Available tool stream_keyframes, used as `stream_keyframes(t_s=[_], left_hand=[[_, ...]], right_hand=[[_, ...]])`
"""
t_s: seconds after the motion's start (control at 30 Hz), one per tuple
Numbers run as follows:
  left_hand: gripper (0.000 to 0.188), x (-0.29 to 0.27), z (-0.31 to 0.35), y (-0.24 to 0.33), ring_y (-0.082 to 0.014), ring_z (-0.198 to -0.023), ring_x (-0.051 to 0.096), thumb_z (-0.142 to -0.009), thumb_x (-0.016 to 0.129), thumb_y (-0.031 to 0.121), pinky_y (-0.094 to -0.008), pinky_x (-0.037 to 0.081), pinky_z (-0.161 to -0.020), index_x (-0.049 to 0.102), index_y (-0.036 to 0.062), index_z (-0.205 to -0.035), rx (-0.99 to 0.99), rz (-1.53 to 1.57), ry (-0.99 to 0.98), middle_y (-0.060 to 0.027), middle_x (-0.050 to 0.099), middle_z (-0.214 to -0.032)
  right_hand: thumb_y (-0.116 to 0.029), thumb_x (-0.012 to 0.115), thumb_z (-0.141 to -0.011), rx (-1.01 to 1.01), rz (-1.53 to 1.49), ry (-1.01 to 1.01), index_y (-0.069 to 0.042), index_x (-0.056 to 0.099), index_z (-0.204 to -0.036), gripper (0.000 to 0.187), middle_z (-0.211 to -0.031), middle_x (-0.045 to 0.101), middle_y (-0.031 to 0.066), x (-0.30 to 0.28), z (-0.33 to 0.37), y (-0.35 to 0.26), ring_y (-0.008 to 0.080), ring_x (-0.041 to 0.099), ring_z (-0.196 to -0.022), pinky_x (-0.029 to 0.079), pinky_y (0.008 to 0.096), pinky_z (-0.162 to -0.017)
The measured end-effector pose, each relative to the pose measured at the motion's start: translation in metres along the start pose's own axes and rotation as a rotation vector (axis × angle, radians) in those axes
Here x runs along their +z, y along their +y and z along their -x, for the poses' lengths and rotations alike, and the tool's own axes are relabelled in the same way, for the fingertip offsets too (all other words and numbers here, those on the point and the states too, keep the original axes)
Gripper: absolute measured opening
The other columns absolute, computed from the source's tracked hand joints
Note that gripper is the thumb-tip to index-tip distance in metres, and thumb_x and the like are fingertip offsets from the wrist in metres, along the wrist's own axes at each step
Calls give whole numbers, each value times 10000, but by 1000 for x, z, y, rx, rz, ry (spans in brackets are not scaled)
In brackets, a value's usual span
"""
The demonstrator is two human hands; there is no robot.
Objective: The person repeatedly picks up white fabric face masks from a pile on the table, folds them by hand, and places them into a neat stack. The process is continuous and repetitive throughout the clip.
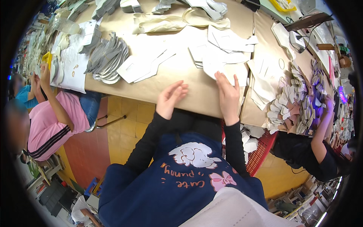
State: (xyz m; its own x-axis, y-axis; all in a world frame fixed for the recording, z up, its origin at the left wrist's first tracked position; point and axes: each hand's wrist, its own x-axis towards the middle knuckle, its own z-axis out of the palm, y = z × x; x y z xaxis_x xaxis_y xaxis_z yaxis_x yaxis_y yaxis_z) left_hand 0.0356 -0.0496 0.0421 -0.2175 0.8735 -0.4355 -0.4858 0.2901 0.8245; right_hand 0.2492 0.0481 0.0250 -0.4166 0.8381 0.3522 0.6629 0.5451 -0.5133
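Note:
My left hand hovers over the table's near edge. Its fingers are loosely bent and apart, with nothing in them. My right hand is stretched out, fingers spread, its tips at the lower edge of a white cut piece of sheet material. That piece belongs to a loose spread of flat white pieces in front of me. To the left of my hands lies a smaller overlapping set of white pieces. Whether my right fingertips press on the piece or only hover there, I cannot tell.
A fanned bundle of grey pieces stands at the left, by cream strips. Bundled pieces crowd the right side. A red basket is below the table. Co-workers sit left, in a pink shirt, and right, in black.

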Motion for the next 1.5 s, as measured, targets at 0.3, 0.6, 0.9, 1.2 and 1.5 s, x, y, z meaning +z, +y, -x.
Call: stream_keyframes(t_s=[0.3,0.6,0.9,1.2,1.5], left_hand=[[359,23,1,-22,-107,-1019,668,-1033,590,179,-261,542,-857,623,-47,-1311,-139,-31,-33,-70,697,-1161],[310,44,25,11,-396,-1381,482,-870,723,62,-417,405,-1125,733,38,-1178,743,-757,-481,-228,487,-1501],[407,55,38,22,-279,-1212,629,-869,751,24,-362,523,-1001,614,-15,-1251,465,-269,-362,-188,620,-1338],[359,47,33,20,-160,-1077,660,-969,649,40,-288,518,-958,586,-85,-1299,-23,131,-288,-148,686,-1188],[291,33,28,26,-141,-1009,672,-956,666,46,-278,518,-902,652,-87,-1215,-21,54,-258,-121,724,-1096]], right_hand=[[-78,718,-876,-37,-177,-156,-84,698,-1234,359,-1308,679,81,-25,62,-39,269,603,-1256,383,488,-1124],[-181,630,-1020,601,-1195,22,77,676,-1037,263,-1037,709,125,-35,51,-60,162,669,-958,519,299,-863],[-148,673,-972,427,-1028,79,57,705,-1176,291,-1172,656,125,-60,34,-72,189,629,-983,500,313,-888],[-41,743,-830,201,-324,68,-103,769,-1142,319,-1233,602,133,-82,21,-91,346,559,-1180,456,437,-997],[-44,719,-872,420,-528,-92,-32,718,-1183,311,-786,687,41,-89,16,-66,191,660,-823,360,461,-1121]])
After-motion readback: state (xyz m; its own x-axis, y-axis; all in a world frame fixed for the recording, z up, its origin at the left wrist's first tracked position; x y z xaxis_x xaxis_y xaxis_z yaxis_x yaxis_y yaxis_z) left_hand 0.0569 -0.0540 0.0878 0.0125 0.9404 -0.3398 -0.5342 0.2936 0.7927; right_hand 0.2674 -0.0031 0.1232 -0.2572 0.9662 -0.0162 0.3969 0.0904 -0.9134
